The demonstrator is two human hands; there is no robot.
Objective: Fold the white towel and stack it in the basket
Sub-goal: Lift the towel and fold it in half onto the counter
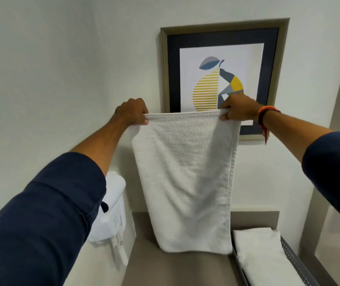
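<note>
Dark blue sleeves (41, 213) reach forward from both sides, and at their ends the two hands hold the white towel (185, 178) up in the air before the wall. Each hand is closed on one top corner: the left hand (132, 112) pinches the left corner, the right hand (239, 108) pinches the right corner, and the top hem is stretched straight between them. It seems to hang doubled, with a rounded fold at the bottom just above the grey counter (177, 269). I judge it soft, light and limp, so the corners are the good places to grip. Beside it on the right, the basket (297, 259) already contains a folded towel (261, 254). Behind hangs a framed picture (222, 58).
</note>
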